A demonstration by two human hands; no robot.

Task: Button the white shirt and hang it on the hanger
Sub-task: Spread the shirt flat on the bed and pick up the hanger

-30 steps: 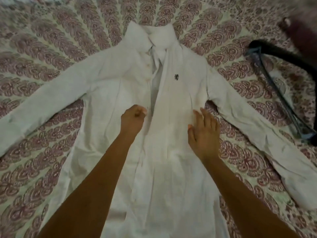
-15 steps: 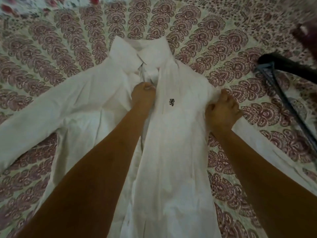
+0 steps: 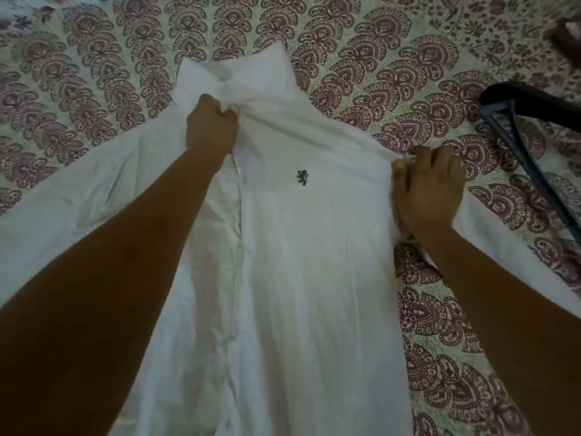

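Head view, sole camera. The white shirt point(image 3: 314, 278) lies front-up on the patterned bedspread point(image 3: 94, 89), collar point(image 3: 251, 70) at the far end, sleeves spread to both sides. My left hand point(image 3: 211, 127) is closed in a fist just below the collar, pinching a fold of the placket edge between thumb and curled fingers; fabric is bunched and pulled taut from that grip toward the collar. My right hand point(image 3: 429, 190) sits at the shirt's right shoulder seam, where the sleeve joins the body, fingers curled down and gripping the cloth at the edge; thumb presses on top. The chest panel with the small dark embroidered logo point(image 3: 301, 177) is stretched flat between the two grips, nearer the left one. The front opening runs down from under my left fist; whether any button is fastened I cannot tell. The hanger point(image 3: 534, 171), dark blue, lies on the bedspread to the right, near my right hand but apart from it.
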